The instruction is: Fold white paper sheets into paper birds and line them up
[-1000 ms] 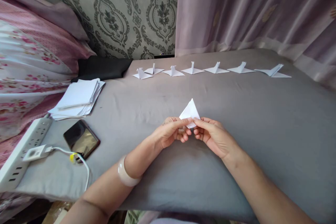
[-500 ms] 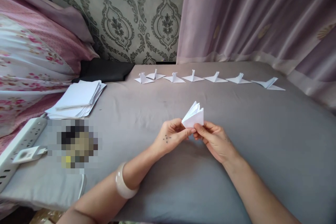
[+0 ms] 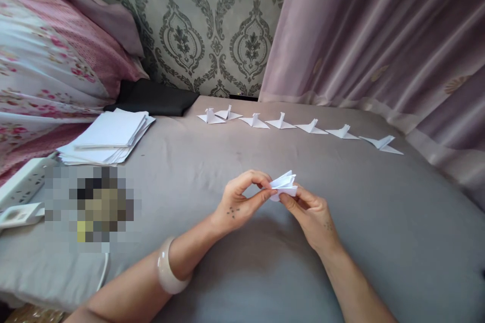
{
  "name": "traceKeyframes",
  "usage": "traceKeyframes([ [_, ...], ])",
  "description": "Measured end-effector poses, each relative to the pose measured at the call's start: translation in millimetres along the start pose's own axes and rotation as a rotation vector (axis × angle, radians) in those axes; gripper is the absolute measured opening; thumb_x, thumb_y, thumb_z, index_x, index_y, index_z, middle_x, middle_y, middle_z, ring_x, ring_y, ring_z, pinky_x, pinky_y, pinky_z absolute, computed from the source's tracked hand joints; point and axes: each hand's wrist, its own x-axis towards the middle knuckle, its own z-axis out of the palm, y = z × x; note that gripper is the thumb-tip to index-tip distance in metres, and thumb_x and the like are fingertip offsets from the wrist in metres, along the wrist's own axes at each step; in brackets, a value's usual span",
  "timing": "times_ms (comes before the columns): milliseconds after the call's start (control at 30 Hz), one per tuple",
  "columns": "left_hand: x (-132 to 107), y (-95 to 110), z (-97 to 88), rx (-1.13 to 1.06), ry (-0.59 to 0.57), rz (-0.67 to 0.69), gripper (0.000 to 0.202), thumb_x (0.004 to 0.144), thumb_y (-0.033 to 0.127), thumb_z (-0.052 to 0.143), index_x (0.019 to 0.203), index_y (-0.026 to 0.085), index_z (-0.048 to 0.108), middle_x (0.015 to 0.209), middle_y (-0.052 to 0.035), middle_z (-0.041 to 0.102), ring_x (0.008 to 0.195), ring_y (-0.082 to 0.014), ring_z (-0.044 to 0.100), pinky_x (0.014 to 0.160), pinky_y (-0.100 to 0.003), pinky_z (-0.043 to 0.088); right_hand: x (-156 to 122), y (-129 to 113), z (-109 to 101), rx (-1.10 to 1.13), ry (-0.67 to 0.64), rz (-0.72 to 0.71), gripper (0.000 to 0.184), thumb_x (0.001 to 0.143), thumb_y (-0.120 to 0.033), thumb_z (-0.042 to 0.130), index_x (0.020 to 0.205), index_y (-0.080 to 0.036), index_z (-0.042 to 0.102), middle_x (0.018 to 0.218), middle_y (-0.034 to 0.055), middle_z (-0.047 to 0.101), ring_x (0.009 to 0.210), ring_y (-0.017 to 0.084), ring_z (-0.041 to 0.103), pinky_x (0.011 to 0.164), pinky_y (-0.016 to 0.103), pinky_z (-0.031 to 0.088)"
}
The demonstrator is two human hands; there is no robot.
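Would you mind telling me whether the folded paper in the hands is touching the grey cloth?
Apart. The head view shows the folded paper pinched between the left hand and right hand, raised above the grey cloth.

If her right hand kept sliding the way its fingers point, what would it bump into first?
Probably the left hand: the right hand points left across the folded paper both already pinch. Depth is hard to judge.
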Motion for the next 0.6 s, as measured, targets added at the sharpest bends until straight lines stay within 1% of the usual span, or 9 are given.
traceKeyframes([
  [67,0.2,0.8,-0.4,-0.032,-0.036,-0.025,0.006,0.083,0.012,0.065,0.084,0.017,0.062,0.085,-0.0055,0.064,0.084,-0.0164,0.062,0.081,-0.031,0.048,-1.5,-3.7,-0.2,-0.001,0.03,-0.071,0.008,0.082,-0.032,0.066,0.086,-0.026,0.07,0.087,-0.0004,0.063,0.084,0.015,0.057,0.078,0.028,0.046],
  [133,0.2,1.5,-0.2,-0.054,-0.071,-0.055,0.004,0.083,0.013,0.065,0.083,0.016,0.062,0.085,-0.0056,0.064,0.082,-0.016,0.061,0.08,-0.031,0.048,-3.1,-5.7,-0.3,0.007,0.071,-0.115,0.007,0.081,-0.029,0.067,0.087,-0.028,0.069,0.085,-0.0015,0.061,0.081,0.015,0.056,0.076,0.027,0.046],
  [200,-0.2,1.7,0.8,-0.064,-0.094,-0.088,0.004,0.084,0.016,0.065,0.081,0.016,0.062,0.083,-0.0056,0.064,0.081,-0.0159,0.06,0.079,-0.03,0.047,-4.4,-5.9,-0.1,0.022,0.097,-0.134,0.006,0.08,-0.027,0.068,0.086,-0.029,0.068,0.083,-0.0018,0.059,0.079,0.014,0.056,0.073,0.026,0.046],
  [267,-1.1,1.1,2.1,-0.06,-0.093,-0.121,0.005,0.083,0.018,0.066,0.081,0.016,0.062,0.083,-0.0051,0.063,0.081,-0.0157,0.06,0.078,-0.03,0.047,-5.1,-5.0,0.5,0.064,0.108,-0.13,0.005,0.079,-0.026,0.069,0.084,-0.028,0.069,0.083,-0.0015,0.059,0.078,0.014,0.055,0.07,0.027,0.046],
  [333,-2.4,0.0,3.5,-0.065,-0.081,-0.14,0.01,0.082,0.018,0.068,0.09,0.017,0.062,0.083,-0.0038,0.063,0.08,-0.0148,0.06,0.078,-0.028,0.047,-5.3,-3.8,1.4,0.118,0.116,-0.112,0.004,0.079,-0.026,0.069,0.081,-0.029,0.069,0.083,-0.0015,0.059,0.077,0.014,0.055,0.068,0.027,0.046],
  [400,-3.2,-1.0,4.3,-0.067,-0.072,-0.138,0.022,0.082,0.017,0.068,0.103,0.019,0.061,0.084,-0.0025,0.062,0.08,-0.014,0.06,0.079,-0.028,0.047,-5.3,-3.0,2.3,0.144,0.118,-0.104,0.006,0.079,-0.024,0.069,0.08,-0.03,0.07,0.082,-0.002,0.059,0.077,0.014,0.055,0.067,0.027,0.046],
  [467,-3.1,-1.4,4.2,-0.039,-0.088,-0.13,0.028,0.082,0.018,0.069,0.109,0.019,0.062,0.086,-0.0033,0.064,0.083,-0.0143,0.06,0.081,-0.028,0.048,-5.7,-2.9,3.0,0.123,0.119,-0.12,0.008,0.079,-0.023,0.069,0.08,-0.031,0.072,0.082,-0.0022,0.06,0.078,0.014,0.057,0.069,0.027,0.046],
  [533,-2.0,-1.7,3.5,-0.003,-0.115,-0.106,0.022,0.081,0.018,0.07,0.103,0.017,0.067,0.089,-0.0052,0.066,0.084,-0.0154,0.061,0.08,-0.027,0.048,-6.2,-3.4,3.5,0.067,0.118,-0.152,0.008,0.079,-0.023,0.069,0.08,-0.03,0.073,0.083,-0.0013,0.062,0.079,0.014,0.059,0.07,0.028,0.047],
  [600,-0.7,-2.1,2.8,-0.014,-0.129,-0.06,0.016,0.08,0.018,0.071,0.096,0.016,0.071,0.089,-0.0062,0.067,0.083,-0.0158,0.062,0.076,-0.027,0.049,-6.7,-4.5,3.7,0.012,0.108,-0.195,0.008,0.079,-0.022,0.069,0.08,-0.029,0.073,0.083,-0.0006,0.063,0.077,0.014,0.06,0.068,0.027,0.048],
])
